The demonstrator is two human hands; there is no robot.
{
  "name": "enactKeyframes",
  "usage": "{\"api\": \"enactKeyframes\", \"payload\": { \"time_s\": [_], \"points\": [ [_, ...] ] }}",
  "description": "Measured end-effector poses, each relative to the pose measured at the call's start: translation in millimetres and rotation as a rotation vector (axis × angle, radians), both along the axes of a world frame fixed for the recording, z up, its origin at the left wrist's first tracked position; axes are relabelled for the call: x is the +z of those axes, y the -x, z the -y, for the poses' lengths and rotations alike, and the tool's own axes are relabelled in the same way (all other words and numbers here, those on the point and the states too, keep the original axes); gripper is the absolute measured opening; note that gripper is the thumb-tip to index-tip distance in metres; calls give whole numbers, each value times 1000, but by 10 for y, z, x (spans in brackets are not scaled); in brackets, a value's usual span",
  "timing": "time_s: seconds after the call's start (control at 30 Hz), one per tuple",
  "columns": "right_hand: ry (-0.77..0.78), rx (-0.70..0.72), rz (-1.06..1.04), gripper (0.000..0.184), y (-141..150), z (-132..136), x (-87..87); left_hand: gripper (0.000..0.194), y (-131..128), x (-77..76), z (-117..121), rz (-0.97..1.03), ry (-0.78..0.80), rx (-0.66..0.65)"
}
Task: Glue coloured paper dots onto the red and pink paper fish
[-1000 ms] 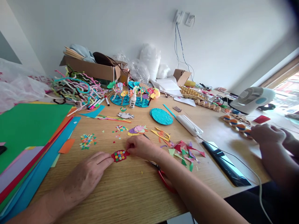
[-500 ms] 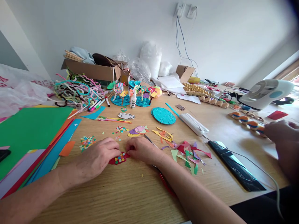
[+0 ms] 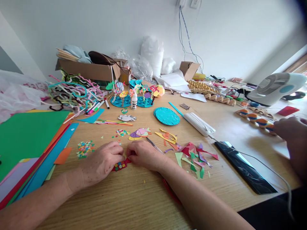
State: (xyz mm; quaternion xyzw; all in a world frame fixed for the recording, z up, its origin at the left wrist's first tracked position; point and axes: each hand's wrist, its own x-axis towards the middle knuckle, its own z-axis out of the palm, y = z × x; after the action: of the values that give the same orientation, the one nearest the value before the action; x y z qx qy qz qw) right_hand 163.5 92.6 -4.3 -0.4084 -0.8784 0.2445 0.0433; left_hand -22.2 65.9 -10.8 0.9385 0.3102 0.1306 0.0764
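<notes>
A small red paper piece (image 3: 120, 165) covered in coloured dots lies on the wooden table (image 3: 134, 204). My left hand (image 3: 102, 163) rests over its left side, fingers curled and pressing on it. My right hand (image 3: 144, 155) meets it from the right, fingers pinched at the piece's upper edge. Much of the piece is hidden under both hands. A thin grey tool (image 3: 154, 145) lies just behind my right hand. Red scissor handles (image 3: 170, 191) show under my right forearm.
Coloured paper sheets (image 3: 28, 140) are stacked at the left. Confetti bits (image 3: 84, 149) and paper scraps (image 3: 194, 156) lie on either side. A paper fish (image 3: 141, 132), teal disc (image 3: 166, 116), glue bottle (image 3: 134, 101), pipe cleaners (image 3: 72, 92) and boxes sit farther back. A phone (image 3: 244, 167) and another person's hand (image 3: 291, 134) are at the right.
My left hand has slid right onto the dotted red piece and now covers part of it, close against my right hand. The view has shifted slightly.
</notes>
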Motion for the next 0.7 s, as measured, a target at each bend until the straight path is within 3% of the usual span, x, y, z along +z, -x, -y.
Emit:
{"api": "enactKeyframes", "payload": {
  "time_s": [0.7],
  "points": [
    [-13, 17, -16, 13, -10, -6, -13, 30, 18, -46, 29, -22, 8, 18]
  ]
}}
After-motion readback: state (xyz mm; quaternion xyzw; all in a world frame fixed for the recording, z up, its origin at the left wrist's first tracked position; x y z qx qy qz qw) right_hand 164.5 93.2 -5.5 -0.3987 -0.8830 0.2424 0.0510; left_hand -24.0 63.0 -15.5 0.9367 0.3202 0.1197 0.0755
